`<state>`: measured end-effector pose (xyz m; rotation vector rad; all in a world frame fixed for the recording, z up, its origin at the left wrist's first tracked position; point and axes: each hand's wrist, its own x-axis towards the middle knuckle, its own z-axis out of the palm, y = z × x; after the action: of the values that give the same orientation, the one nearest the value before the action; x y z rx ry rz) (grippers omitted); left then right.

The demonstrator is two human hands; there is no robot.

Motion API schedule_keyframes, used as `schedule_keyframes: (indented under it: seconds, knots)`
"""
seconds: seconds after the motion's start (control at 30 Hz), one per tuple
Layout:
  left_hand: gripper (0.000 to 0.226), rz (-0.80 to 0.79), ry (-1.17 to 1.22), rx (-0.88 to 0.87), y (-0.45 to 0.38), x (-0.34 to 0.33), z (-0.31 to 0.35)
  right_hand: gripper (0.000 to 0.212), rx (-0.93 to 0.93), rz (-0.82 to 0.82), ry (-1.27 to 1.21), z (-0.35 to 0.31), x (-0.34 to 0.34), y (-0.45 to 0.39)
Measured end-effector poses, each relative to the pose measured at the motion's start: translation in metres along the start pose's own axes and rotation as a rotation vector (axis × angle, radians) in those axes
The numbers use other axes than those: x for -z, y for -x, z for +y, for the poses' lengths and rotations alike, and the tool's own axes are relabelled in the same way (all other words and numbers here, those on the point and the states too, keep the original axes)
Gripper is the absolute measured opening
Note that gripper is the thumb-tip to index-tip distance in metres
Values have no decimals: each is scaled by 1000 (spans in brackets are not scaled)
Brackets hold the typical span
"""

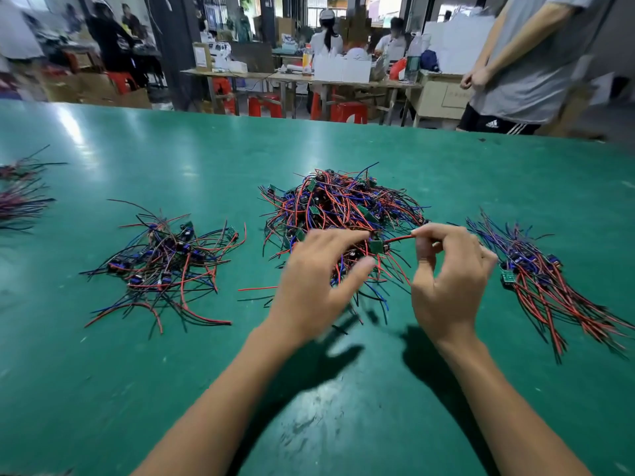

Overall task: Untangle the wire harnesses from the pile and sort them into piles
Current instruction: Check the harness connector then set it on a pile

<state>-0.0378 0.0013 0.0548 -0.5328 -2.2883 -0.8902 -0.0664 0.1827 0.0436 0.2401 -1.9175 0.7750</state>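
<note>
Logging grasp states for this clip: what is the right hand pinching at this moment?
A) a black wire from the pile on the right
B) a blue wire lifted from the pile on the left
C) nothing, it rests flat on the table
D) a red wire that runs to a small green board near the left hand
D: the right hand pinches the red wire at its fingertips, and the wire runs to the small green board by the left hand, just in front of the central pile.

1. An assembly workshop: a broad green bench carries heaps of wire harnesses with small circuit boards.
2. Behind, seated workers at wooden tables, red stools, cardboard boxes.
</note>
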Motion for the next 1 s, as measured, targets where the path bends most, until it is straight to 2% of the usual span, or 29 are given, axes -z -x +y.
schedule_keyframes:
  seconds: [0.1,0.33,0.47,0.6,0.7,0.77,0.87,0.93,1.0]
  knots:
    - [48,-116,-73,-87,9,-16,7,21,47,48,-134,-3,4,1]
    - [15,134,91,-146,7,-15,7,21,-38,72,-282,-8,8,-2]
    - [16,235,121,-165,7,-15,12,24,-56,67,-256,-7,8,-4]
    - [17,279,137,-159,6,-11,20,11,-25,103,-199,-3,8,-5]
    - [20,292,-32,-193,5,-4,22,9,-20,76,-113,0,7,-8]
    - [21,257,-219,-167,5,-1,20,8,-18,-23,-22,3,6,-10]
    - [14,151,-393,-90,4,1,12,9,2,-325,87,12,5,-10]
    - [5,86,-452,-35,4,1,5,12,15,-508,122,18,4,-7]
    - [9,35,-448,10,5,1,0,16,6,-656,132,21,4,-4]
